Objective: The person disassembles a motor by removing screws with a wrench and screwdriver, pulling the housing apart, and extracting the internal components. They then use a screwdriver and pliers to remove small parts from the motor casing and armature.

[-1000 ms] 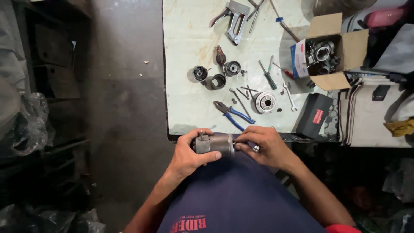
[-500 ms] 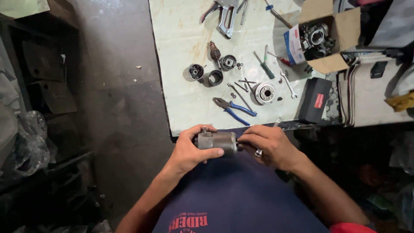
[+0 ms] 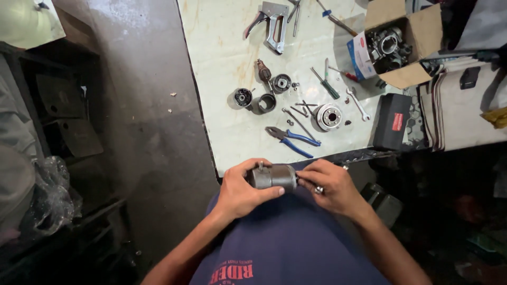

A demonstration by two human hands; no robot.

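A grey metal cylinder, a small motor housing (image 3: 274, 177), lies sideways over my lap just below the table's near edge. My left hand (image 3: 240, 191) wraps around its left end, with a short stud sticking up beside the fingers. My right hand (image 3: 328, 184), wearing a ring, has its fingertips pinched at the housing's right end. Whether a small part sits between those fingertips is hidden.
The white table (image 3: 222, 79) holds blue-handled pliers (image 3: 293, 140), round metal motor parts (image 3: 328, 116), a staple gun (image 3: 273, 24), screwdrivers (image 3: 325, 83), a wrench and small screws. A black box (image 3: 392, 122) and an open cardboard box with a carburettor (image 3: 393, 45) stand at right. Dark shelving stands left.
The view has shifted, so the table sits higher in the frame. My hands still hold the housing, and my right fingers stay at its right end.
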